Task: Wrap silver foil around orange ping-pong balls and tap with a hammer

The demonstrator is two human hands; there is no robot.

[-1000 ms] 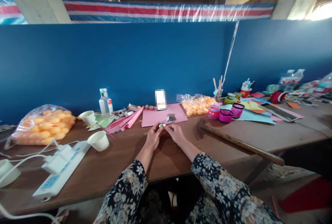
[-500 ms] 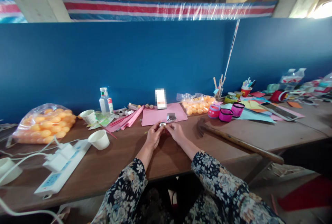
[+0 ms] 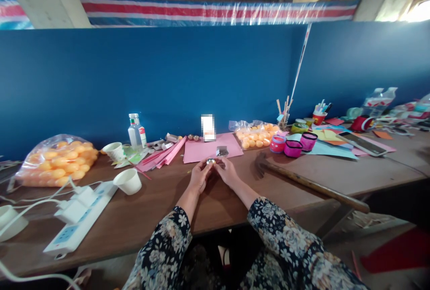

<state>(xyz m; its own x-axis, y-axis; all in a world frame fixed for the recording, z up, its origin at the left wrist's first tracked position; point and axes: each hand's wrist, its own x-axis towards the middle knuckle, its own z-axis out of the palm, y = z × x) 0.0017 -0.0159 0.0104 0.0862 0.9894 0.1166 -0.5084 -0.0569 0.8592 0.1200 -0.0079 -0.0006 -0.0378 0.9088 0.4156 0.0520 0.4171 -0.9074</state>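
Observation:
Just in front of the pink paper [image 3: 198, 149], a small shiny silvery ball [image 3: 210, 161] is pinched between the fingertips of both hands. My left hand [image 3: 199, 177] grips it from the left, thumb and fingers closed on it. From the right, my right hand [image 3: 226, 173] closes on it too, its fingertips meeting the left ones. The fingers cover part of the ball, so its exact kind is unclear. A small dark clear-wrapped piece [image 3: 222, 151] lies on the paper beyond the hands. Two similar shiny balls [image 3: 193, 137] rest behind the paper's left edge.
Left are a bag of orange balls [image 3: 63, 162], a power strip [image 3: 82, 218] with cords and a paper cup [image 3: 128, 181]. Right lie a hammer [image 3: 312, 182], purple bands [image 3: 293, 148] and a phone [image 3: 363, 143]. A blue partition [image 3: 174, 75] stands behind the table.
The right hand's fingers have shifted slightly up and left, closer around the shiny ball. Both hands otherwise stay in nearly the same place.

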